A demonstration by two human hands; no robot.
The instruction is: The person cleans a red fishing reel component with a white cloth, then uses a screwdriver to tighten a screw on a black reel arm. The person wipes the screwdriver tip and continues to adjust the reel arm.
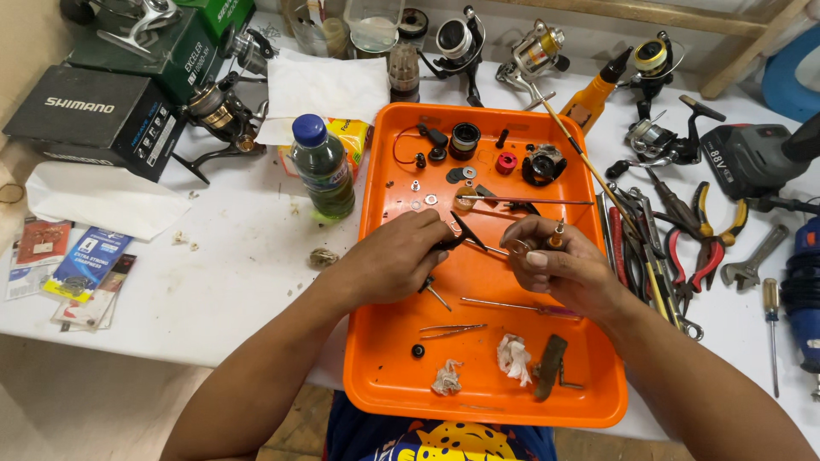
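Over the orange tray [384, 376] both hands work close together. My left hand [395, 260] grips a slim dark tool whose tip points right, toward the other hand. My right hand [559, 265] pinches a small metal reel part with a brass end between its fingertips. The tool tip nearly meets that part. On the tray's far half lie small reel pieces: a black spool [465, 138], a red cap [506, 161], a dark reel body [543, 164], washers and a thin rod. Tweezers [450, 329], crumpled tissue bits [514, 357] and a dark bracket [549, 367] lie on the near half.
A green bottle with a blue cap [324, 166] stands left of the tray. Pliers, a wrench and screwdrivers [700, 248] crowd the right side, beside a cordless drill [752, 158]. Several fishing reels [538, 53] line the back. Boxes [94, 115] and paper packets [81, 269] sit at left.
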